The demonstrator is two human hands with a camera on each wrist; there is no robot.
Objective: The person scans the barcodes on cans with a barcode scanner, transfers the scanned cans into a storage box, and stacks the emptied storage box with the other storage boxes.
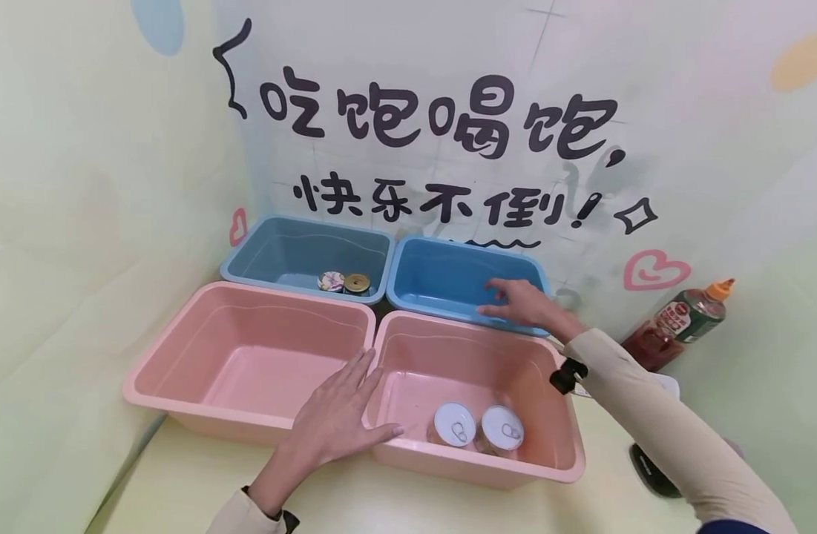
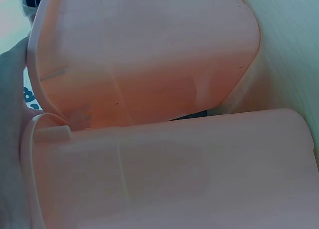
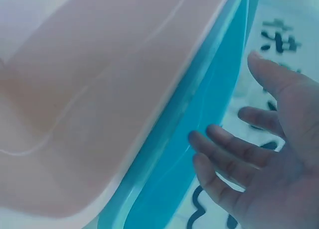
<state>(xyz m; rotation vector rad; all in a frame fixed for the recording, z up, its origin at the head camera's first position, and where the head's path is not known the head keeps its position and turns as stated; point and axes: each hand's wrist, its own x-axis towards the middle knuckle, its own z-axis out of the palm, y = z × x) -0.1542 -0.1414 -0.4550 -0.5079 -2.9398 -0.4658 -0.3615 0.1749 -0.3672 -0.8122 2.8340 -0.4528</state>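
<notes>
Reading “吃饱喝饱,快乐不倒!”, rounded black lettering (image 1: 446, 206) crosses the wall (image 1: 408, 37). The right hand (image 1: 520, 301) — fingers apart, grasping nothing — hovers over the glossy right blue bin (image 1: 441, 274); the left hand (image 1: 335, 411), fingers straight, touches adjoining rims of the smooth pink bins (image 1: 261, 322).

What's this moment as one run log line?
left hand: at near rims of both pink tubs | right hand: holding nothing, over right blue tub | cans: two in right pink tub
</notes>
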